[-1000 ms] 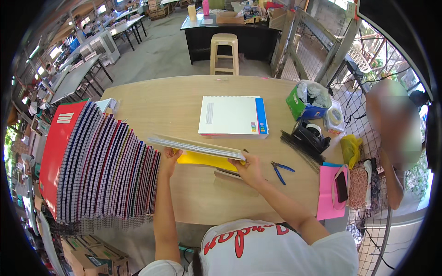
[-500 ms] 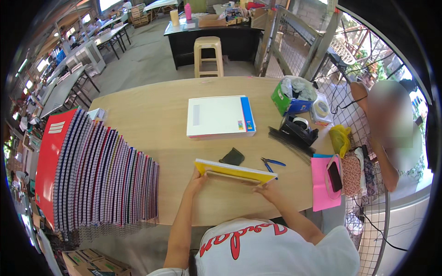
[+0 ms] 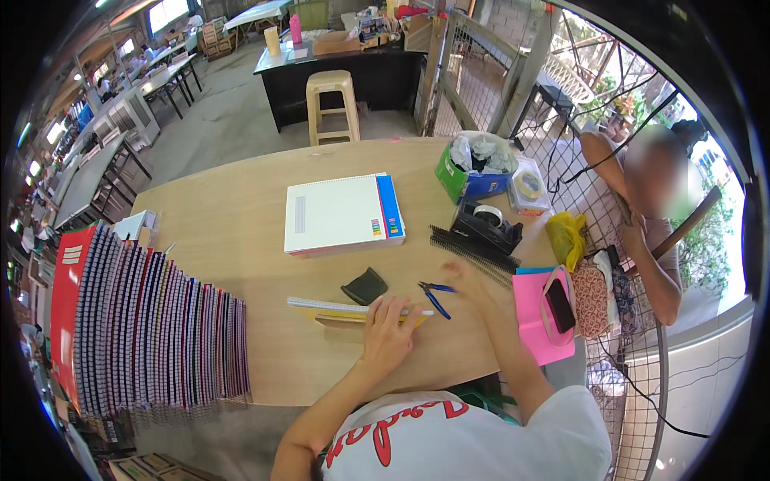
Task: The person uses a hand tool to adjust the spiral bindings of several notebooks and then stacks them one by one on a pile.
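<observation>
The desk's (image 3: pixel 273 381) near edge runs just in front of the person's white shirt, with a bare strip between that edge and the yellow notebook (image 3: pixel 322 311). The notebook is tilted up on its long side over the near middle of the desk, its thin white page edge uppermost. The left hand (image 3: pixel 391 333) grasps it toward its right end, fingers over the top. Half a second ago both hands held it; now the right hand (image 3: pixel 468 280) has left it and reaches toward the black wire strips (image 3: pixel 473 250). That hand is blurred, so I cannot tell how its fingers are set.

At the left edge, spiral notebooks (image 3: pixel 160 329) stand in a long ribbed row, the endmost cover glossy red. By the right edge lies a smooth pink folder (image 3: pixel 537 321). Just past the yellow notebook sit a dark, curved piece (image 3: pixel 364 286) and slim blue pliers (image 3: pixel 437 301). Farther in, a flat white-covered stack (image 3: pixel 341 215) has bare wood on its left and toward the far edge. Near the far right corner, a green and blue box (image 3: pixel 477 172) holds crumpled plastic.
</observation>
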Demonstrator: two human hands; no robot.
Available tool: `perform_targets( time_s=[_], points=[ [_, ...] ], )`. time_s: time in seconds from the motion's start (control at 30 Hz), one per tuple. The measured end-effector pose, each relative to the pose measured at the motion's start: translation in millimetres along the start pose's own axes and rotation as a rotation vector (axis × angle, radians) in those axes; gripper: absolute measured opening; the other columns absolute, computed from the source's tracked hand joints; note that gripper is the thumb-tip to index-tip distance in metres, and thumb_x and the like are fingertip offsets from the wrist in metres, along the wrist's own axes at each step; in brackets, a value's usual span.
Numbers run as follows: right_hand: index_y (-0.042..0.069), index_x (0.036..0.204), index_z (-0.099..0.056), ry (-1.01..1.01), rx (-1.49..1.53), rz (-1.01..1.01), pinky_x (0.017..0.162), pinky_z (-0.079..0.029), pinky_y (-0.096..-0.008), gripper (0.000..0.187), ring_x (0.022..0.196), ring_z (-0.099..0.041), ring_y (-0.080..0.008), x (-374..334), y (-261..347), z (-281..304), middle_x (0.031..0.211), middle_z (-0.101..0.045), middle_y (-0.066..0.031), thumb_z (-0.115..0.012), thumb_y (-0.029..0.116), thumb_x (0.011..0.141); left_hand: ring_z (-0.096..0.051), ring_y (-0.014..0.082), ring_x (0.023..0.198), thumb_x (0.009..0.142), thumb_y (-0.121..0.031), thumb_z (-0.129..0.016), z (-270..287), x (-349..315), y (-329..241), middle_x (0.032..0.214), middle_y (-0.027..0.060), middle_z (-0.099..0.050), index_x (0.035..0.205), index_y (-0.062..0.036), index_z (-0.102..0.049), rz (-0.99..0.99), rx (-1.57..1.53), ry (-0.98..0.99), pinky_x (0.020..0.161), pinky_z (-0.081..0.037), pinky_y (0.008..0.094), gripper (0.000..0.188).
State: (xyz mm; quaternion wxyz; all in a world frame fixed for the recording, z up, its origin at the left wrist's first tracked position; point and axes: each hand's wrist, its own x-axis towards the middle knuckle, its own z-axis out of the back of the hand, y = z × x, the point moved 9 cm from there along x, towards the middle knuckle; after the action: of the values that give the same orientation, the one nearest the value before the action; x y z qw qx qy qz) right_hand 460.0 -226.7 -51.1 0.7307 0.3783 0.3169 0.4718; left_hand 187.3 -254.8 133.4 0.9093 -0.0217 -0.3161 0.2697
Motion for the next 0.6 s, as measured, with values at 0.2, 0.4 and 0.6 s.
perform_targets(
  time_s=[0.2,0.4,0.6],
  points=[
    [0.009,0.102,-0.064,-0.322,-1.043,0.216,0.089,-0.048,-0.0527,0.029,0.111,-0.052,-0.0313,45.2,26.6,16.9,0.107,-0.057,-0.0069,-0.075,0.02,0.077,-0.058,0.0232,0.094,0.079,-0.031,-0.073,4.7,24.2,-3.2,0.092,0.0047,-0.063,0.094,-0.0085,-0.065,0.209,-0.02,-0.058,0.099,-0.035,0.0459,0.028],
    [0.009,0.108,-0.061,-0.194,-0.993,0.335,0.084,-0.052,-0.0512,0.028,0.109,-0.055,-0.0298,40.8,10.0,10.8,0.107,-0.058,-0.0079,-0.068,0.02,0.082,-0.057,0.023,0.085,0.078,-0.032,-0.072,-4.4,24.9,-2.8,0.084,0.0048,-0.062,0.086,-0.0111,-0.064,0.226,-0.017,-0.096,0.083,-0.036,0.0422,0.024],
    [0.009,0.104,-0.061,-0.204,-1.016,0.329,0.08,-0.055,-0.0462,0.024,0.104,-0.058,-0.0286,46.3,-13.1,26.9,0.106,-0.057,-0.0092,-0.066,0.019,0.083,-0.057,0.0241,0.086,0.078,-0.031,-0.073,2.1,28.1,-6.5,0.09,0.0041,-0.064,0.094,-0.0116,-0.063,0.237,-0.094,-0.019,0.082,-0.035,0.0412,0.028]
  ],
)
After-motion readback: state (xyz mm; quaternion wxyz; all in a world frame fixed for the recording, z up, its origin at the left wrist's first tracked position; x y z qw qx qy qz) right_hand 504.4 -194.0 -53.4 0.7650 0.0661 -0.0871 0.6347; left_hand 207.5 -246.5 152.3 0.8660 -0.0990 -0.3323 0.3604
